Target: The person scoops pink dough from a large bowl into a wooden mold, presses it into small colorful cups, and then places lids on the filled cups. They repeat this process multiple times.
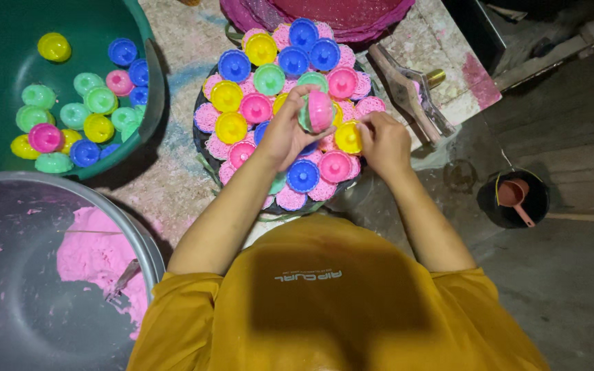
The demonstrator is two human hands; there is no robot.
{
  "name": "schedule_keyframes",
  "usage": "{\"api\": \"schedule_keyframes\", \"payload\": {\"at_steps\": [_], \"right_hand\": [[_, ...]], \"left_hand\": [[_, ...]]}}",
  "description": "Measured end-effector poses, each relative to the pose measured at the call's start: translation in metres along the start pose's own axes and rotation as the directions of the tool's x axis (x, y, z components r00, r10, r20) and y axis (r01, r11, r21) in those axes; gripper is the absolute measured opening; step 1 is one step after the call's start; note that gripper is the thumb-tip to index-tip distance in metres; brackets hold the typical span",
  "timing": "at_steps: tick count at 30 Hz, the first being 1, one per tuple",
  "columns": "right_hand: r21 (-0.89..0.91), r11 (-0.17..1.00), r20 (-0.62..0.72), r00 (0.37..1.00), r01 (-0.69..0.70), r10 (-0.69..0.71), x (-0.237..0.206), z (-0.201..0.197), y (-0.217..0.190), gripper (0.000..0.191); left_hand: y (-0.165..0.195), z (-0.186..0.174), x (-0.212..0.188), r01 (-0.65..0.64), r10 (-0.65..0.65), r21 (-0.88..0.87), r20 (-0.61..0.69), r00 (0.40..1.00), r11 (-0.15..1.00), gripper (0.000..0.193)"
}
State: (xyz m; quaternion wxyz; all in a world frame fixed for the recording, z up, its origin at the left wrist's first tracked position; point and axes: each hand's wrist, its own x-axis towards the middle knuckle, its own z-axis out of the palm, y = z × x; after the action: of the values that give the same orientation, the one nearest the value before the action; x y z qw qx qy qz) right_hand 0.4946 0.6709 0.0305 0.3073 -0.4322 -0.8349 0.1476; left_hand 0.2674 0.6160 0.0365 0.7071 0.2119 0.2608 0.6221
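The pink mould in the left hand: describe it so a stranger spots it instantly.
Find the round tray crowded with coloured cup moulds at top centre. Above its middle, the left hand grips a pink mould. It alone is lifted and tipped sideways; the others sit flat.

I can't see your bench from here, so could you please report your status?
Left hand grips pink mould, lifted over round tray. Right hand pinches yellow mould on tray. Neighbouring moulds crowd both.

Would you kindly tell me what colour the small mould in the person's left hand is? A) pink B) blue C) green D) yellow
A: the left hand holds a pink mould raised above the round tray, while the right hand touches a yellow mould on it.
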Motion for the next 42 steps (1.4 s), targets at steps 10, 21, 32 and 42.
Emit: {"api": "schedule_keyframes", "payload": {"at_steps": [10,21,32,42], "right_hand": [[0.585,0.802,0.143,0.988,-0.124,0.048,0.018,-0.043,-0.054,0.035],[0.132,0.981,0.011,0.990,-0.142,0.142,0.053,-0.007,0.025,0.016],[0.549,0.803,-0.182,0.904,-0.233,0.386,0.019,0.011,0.077,0.032],[-0.194,0.973,-0.304,0.951,-0.122,0.059,-0.037,-0.029,0.140,0.048]], "left_hand": [[-0.007,0.031,-0.004,-0.470,0.499,0.844,0.300,0.813,0.259,0.060],[0.194,-0.126,0.022,-0.251,0.890,0.968,0.114,0.441,0.000,0.051],[0.267,-0.238,-0.084,0.417,0.889,0.881,-0.361,0.283,0.225,0.085],[0.236,-0.191,-0.035,0.303,0.917,0.920,0.125,0.378,-0.250,0.051]]}}
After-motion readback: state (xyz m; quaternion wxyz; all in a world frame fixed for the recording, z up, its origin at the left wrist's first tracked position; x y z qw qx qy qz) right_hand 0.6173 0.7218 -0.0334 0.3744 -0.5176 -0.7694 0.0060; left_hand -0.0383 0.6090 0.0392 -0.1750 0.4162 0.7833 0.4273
